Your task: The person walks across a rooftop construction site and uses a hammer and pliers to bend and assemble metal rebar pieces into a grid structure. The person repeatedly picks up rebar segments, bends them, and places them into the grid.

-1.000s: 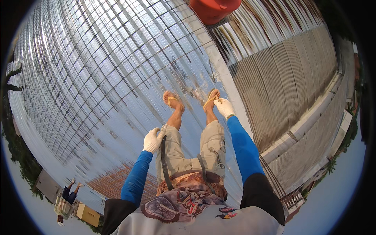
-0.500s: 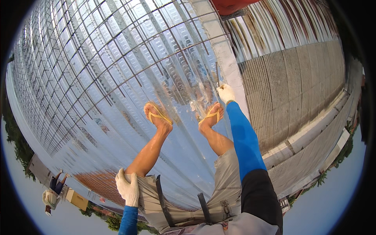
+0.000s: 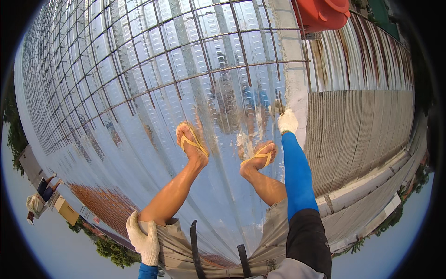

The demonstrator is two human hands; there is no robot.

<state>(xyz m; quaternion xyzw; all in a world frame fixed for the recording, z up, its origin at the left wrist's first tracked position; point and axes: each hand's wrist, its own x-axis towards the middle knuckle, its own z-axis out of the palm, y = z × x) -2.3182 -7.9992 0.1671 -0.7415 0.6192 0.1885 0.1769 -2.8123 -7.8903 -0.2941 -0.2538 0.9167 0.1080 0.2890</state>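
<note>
My right hand [image 3: 288, 122], in a cream knit glove and at the end of a blue sleeve, is closed round the lower end of a short dark rod [image 3: 280, 101]. It is held low over the shiny ribbed metal decking [image 3: 223, 186], beside a pale concrete edge [image 3: 295, 76]. I cannot tell whether the rod is a tool or a piece of bar. My left hand [image 3: 143, 238], gloved too, rests on my bent left knee with its fingers extended, holding nothing. Just ahead of the rod is the steel rebar mesh [image 3: 153, 60], its bar ends pointing toward me.
My feet, in yellow flip-flops [image 3: 193, 142], stand on the decking. A red plastic tub [image 3: 323, 14] sits at the far right. Beyond the concrete edge is a corrugated roof [image 3: 357, 135]. A person [image 3: 39, 197] and a tan box [image 3: 66, 210] are at the far left.
The view has turned, so the mesh, my feet and right hand appear farther right and more of the red tub shows. My right hand still grips the rod; my left stays on the knee.
</note>
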